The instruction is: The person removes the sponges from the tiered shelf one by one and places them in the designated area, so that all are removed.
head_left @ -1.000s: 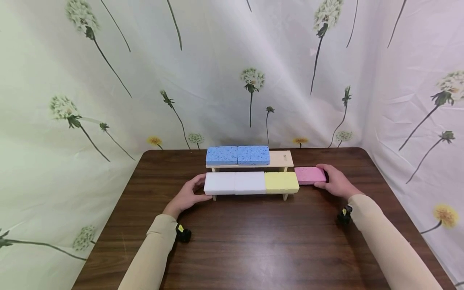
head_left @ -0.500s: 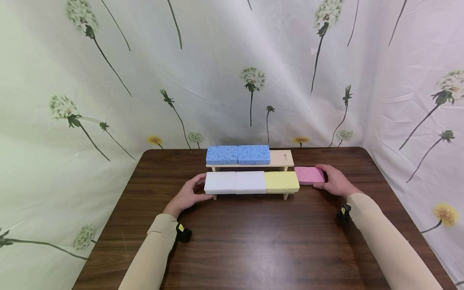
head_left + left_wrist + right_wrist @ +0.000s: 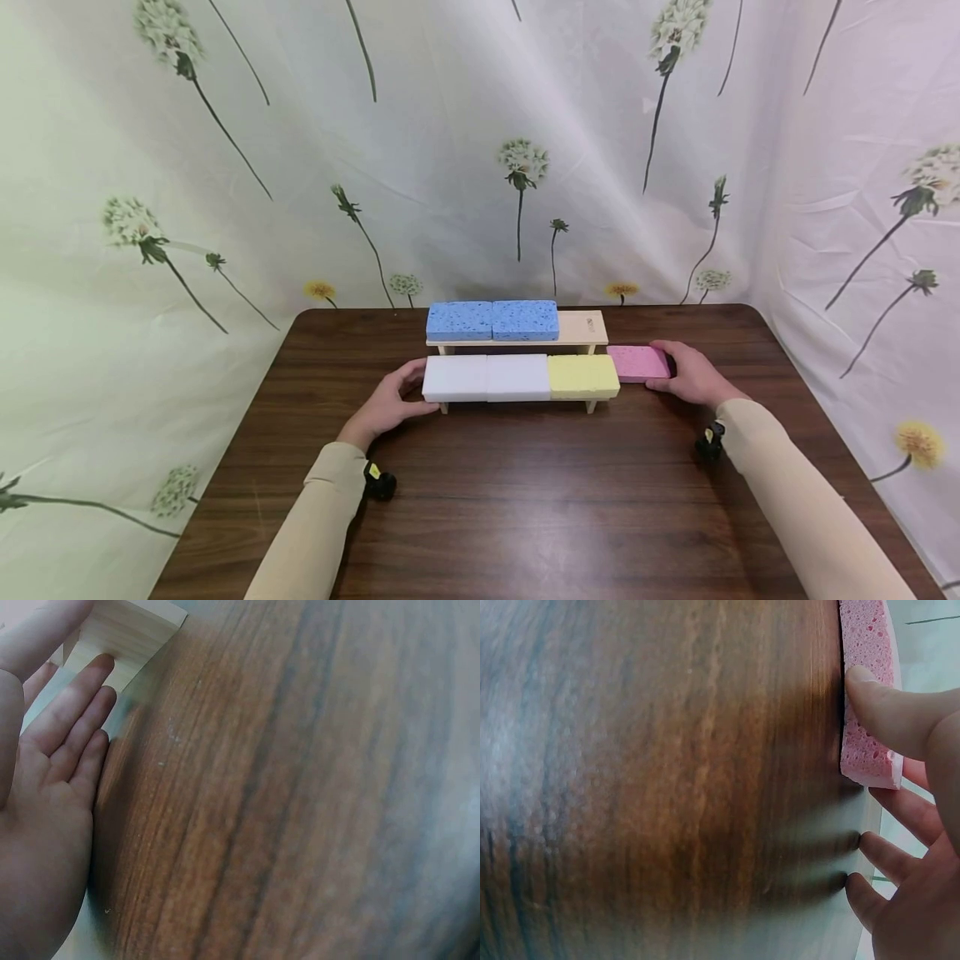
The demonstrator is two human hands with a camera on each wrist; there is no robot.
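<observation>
A pink sponge (image 3: 637, 364) lies on the table just right of the front wooden stand (image 3: 590, 407). My right hand (image 3: 693, 375) pinches its right end, thumb on the near long side (image 3: 870, 712) and fingers at the far side and end. On the front stand sit two white sponges (image 3: 455, 378) and a yellow sponge (image 3: 583, 377) in a row. My left hand (image 3: 390, 404) grips the left end of that stand, thumb at the front and index finger behind. The lower fingers stretch out straight by the stand's pale wooden leg (image 3: 131, 641).
Behind stands a second wooden stand (image 3: 581, 327) with two blue sponges (image 3: 459, 321) on its left and middle; bare wood shows at its right end. The brown table (image 3: 540, 517) ends at the back against a curtain printed with dandelions (image 3: 450, 167).
My right hand has slid the pink sponge slightly left, closer to the front stand. The left hand and the stands have not moved.
</observation>
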